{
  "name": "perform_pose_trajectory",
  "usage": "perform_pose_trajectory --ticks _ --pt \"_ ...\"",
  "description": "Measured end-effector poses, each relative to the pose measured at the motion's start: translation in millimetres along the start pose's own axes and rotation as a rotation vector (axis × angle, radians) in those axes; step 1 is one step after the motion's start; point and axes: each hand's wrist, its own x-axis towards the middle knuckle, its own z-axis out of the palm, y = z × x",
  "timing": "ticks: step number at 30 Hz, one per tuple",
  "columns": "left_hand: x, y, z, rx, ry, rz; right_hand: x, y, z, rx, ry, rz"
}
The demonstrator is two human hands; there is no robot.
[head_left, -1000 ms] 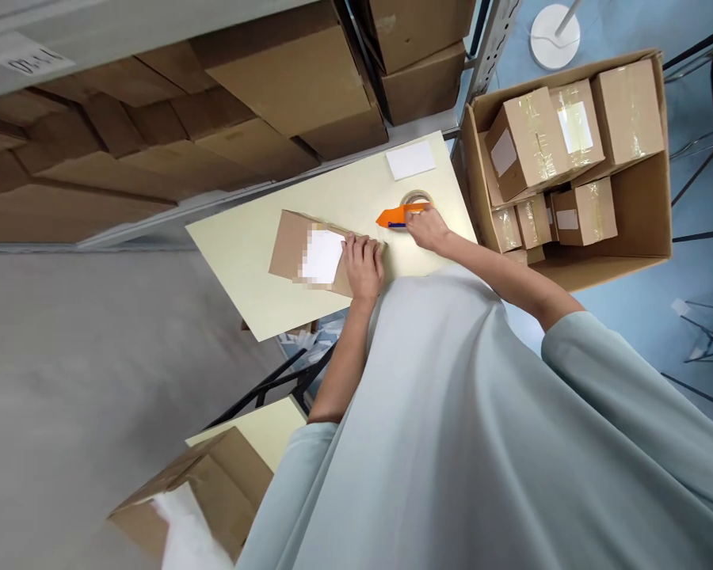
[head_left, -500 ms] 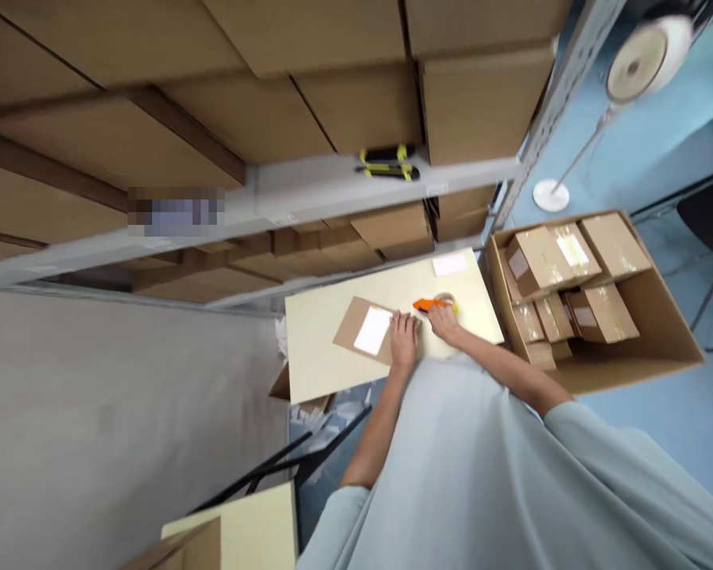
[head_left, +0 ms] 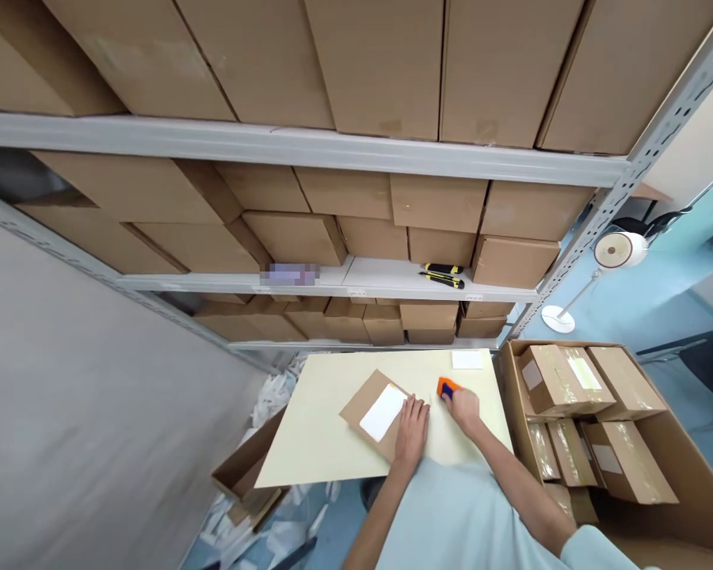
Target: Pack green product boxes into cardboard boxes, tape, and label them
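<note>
On the cream tabletop (head_left: 321, 412) lies a small brown cardboard box (head_left: 362, 397) with a white label (head_left: 383, 413) on its top. My left hand (head_left: 413, 427) rests flat across the right end of this box, fingers stretched out over the label's edge. To the right, my right hand (head_left: 464, 409) is closed around an orange and blue tape dispenser (head_left: 449, 387), held apart from the box. Its tape roll is hidden by the hand. A stack of white labels (head_left: 467, 360) lies at the table's far right corner.
Shelves (head_left: 333, 150) packed with cartons rise behind the table. Black-and-yellow utility knives (head_left: 443, 277) lie on the middle shelf. At right stands a big open carton (head_left: 659, 412) of taped boxes, with a white fan (head_left: 621, 250) beyond. An open box (head_left: 243, 467) and paper scraps lie at left.
My view has tilted up, showing more shelving. The tape dispenser has turned in my right hand and its roll no longer shows. My left hand stays on the box.
</note>
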Motion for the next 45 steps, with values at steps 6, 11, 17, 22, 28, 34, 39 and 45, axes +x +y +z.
perform_pose_trajectory --ticks 6,11,17,22,28,34,39,45 --pt "-3.1 10.3 -4.7 -0.12 -0.059 -0.012 34.8 -8.5 -26.5 -0.071 -0.112 0.011" --pt "61.4 16.9 -58.4 -0.174 0.193 -0.148 49.6 -72.3 -78.0 0.045 -0.073 -0.161" --pt "230.5 -7.3 -170.3 -0.126 0.396 -0.013 134.9 -157.6 -194.7 0.088 0.085 -0.462" --pt "295.2 -15.9 -207.5 -0.092 0.326 -0.024 201.0 -208.8 -243.6 -0.036 0.022 -0.514" --pt "244.2 1.1 -175.2 -0.098 0.356 -0.046 233.0 -218.5 -234.1 -0.049 -0.024 -0.5" --pt "105.8 -12.4 -130.6 -0.178 0.329 -0.325 211.4 -164.3 -167.5 0.183 0.288 -0.517" --pt "-47.9 -13.2 -78.7 -0.225 0.314 -0.851 104.4 -40.7 -27.7 0.471 0.134 -0.315" --pt "-123.6 20.0 -40.2 -0.391 0.112 -1.149 -39.9 54.9 73.2 0.537 -0.42 0.045"
